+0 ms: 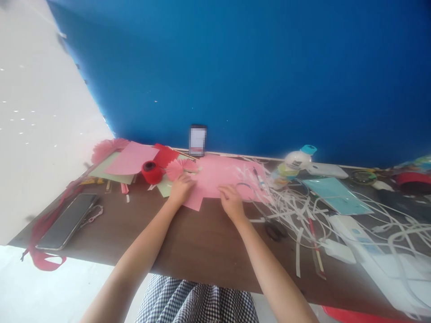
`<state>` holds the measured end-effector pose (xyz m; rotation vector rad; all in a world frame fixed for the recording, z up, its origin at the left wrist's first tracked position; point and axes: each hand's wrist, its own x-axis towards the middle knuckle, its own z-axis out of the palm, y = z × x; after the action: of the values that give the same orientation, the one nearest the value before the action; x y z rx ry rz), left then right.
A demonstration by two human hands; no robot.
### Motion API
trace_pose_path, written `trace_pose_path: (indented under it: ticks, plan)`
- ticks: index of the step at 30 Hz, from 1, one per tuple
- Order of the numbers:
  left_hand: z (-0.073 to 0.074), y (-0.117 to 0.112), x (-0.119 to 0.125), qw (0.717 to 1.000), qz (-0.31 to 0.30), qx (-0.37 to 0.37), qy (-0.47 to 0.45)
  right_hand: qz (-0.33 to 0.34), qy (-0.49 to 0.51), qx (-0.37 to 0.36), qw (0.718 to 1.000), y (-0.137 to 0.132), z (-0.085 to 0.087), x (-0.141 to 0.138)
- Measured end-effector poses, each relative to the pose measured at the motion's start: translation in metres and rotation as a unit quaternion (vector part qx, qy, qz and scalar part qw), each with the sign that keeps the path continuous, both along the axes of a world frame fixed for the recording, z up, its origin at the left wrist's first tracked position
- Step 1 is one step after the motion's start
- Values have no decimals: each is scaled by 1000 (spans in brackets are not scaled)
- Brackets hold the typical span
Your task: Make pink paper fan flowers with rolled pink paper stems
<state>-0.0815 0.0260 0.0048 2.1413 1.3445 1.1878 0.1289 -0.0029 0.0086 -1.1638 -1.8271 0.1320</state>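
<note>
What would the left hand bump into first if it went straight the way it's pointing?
Probably the pink fan just beyond the left hand; they might already touch, as the depth there is unclear.

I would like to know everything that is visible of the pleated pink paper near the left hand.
The pleated pink paper looks thin, its narrow folds spread out like a fan. On the table, it lies just beyond the left hand, right of a red roll, with pale green paper showing beside it. Contact with the hand is unclear.
</note>
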Motion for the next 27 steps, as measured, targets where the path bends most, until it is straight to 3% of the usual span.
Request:
trace_pose_path:
  ticks: [3, 6, 8, 12, 17, 20, 23, 27]
  plan:
    - [-6, 3, -3, 988, 71, -79, -115, -20, -18, 19, 999, -6, 4, -10]
    - [-8, 6, -5, 975, 136, -65, -162, 86, -108, -38, 990, -14, 4, -22]
    - [-7, 8, -6, 975, 159, -34, -149, 133, -158, -78, 975, -18, 3, -29]
    - [-5, 8, -9, 971, 209, 0, -117, 140, -171, -117, 968, -17, -3, -30]
    - [3, 3, -7, 941, 335, 22, 33, 144, -160, -109, 970, -12, -3, -23]
    - [8, 1, -5, 942, 330, 59, 37, 133, -138, -111, 975, -8, -1, -14]
    - [11, -1, -4, 958, 274, 87, -2, 85, -87, -110, 987, -1, 1, -1]
    - [9, -8, 4, 976, 193, 5, -103, 10, 25, -122, 992, 6, 4, 14]
